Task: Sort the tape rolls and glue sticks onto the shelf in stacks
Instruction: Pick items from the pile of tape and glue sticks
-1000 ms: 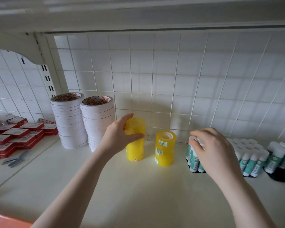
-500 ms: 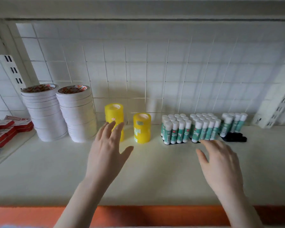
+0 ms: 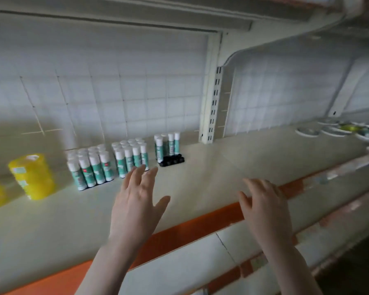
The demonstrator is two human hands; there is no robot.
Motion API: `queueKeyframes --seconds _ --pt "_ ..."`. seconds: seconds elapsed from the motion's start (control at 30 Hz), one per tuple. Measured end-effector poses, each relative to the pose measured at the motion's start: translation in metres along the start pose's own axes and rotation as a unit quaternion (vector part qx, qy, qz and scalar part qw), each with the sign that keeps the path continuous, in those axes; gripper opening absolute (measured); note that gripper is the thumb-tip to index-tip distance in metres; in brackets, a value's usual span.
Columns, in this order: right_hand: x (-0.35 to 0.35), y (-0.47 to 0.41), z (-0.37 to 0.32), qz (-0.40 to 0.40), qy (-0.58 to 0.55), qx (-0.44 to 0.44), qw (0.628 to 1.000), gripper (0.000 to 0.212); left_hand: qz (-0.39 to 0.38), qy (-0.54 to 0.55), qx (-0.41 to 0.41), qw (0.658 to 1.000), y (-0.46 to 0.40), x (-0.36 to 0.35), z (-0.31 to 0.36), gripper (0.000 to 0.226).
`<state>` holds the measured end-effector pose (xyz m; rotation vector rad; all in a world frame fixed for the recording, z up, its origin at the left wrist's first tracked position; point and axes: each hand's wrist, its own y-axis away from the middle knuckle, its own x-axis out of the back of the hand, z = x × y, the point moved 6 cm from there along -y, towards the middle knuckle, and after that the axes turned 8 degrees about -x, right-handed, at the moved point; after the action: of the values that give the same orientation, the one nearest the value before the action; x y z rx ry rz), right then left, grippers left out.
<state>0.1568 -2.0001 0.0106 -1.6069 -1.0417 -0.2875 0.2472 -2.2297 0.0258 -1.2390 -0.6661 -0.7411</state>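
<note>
Both our hands hover empty over the shelf [image 3: 232, 167], fingers spread and holding nothing: the left hand [image 3: 136, 207] just in front of the glue sticks [image 3: 107, 162], the right hand [image 3: 264, 207] at the shelf's orange front edge. The glue sticks stand upright in three clusters toward the back of the shelf; a yellow tape stack [image 3: 33, 176] stands to their left. We judge this a pause between placements; next, we must fetch more stock.

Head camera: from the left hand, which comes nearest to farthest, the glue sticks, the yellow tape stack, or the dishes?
1. Glue sticks, just beyond the left hand fingertips.
2. Yellow tape stack, off to its left.
3. Dishes, far right along the shelf.
</note>
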Motion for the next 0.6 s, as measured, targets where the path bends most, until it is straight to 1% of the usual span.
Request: queueKeyframes --seconds 0.2,0.3,0.43,0.6 --pt "0.026 -0.059 0.151 0.018 0.025 -0.003 1.0 0.025 -0.005 0.064 -0.011 0.998 -0.057 -0.081 0.145 0.063" --pt "0.033 -0.091 0.223 0.013 0.045 -0.007 0.999 0.026 -0.006 0.086 -0.014 0.996 -0.086 -0.115 0.21 0.062" --pt "0.036 -0.127 0.305 -0.014 0.052 -0.038 0.998 0.025 -0.013 0.11 -0.025 0.994 -0.127 -0.156 0.281 0.061" --pt "0.021 -0.169 0.385 -0.028 0.068 -0.075 0.995 0.026 -0.018 0.123 -0.057 0.991 -0.179 -0.206 0.348 0.061"
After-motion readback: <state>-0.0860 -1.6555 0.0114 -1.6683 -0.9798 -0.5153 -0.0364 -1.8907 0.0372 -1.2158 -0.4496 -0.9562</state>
